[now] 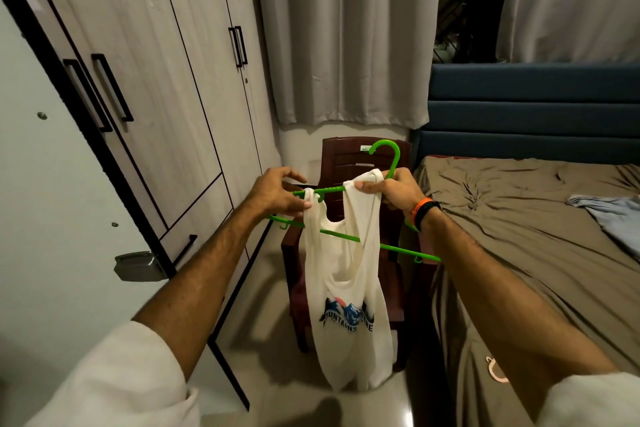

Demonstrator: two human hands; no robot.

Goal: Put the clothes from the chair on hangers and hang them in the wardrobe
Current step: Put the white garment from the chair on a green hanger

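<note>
White sleeves point(114, 378) frame both forearms. The left hand point(277, 192) pinches one strap of a white tank top point(346, 288) on a green hanger point(388, 163); the right hand point(389, 189) grips the other strap and hanger neck, above a brown chair point(349, 163), the wardrobe point(145, 80) shut at left.

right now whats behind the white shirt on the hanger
A dark brown chair stands behind the white shirt, which hangs on a green hanger. The shirt covers most of the seat, so anything lying there cannot be seen.

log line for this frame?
stage: hangering | left hand: pinches strap | right hand: grips white vest, green hanger | wardrobe: shut
</note>
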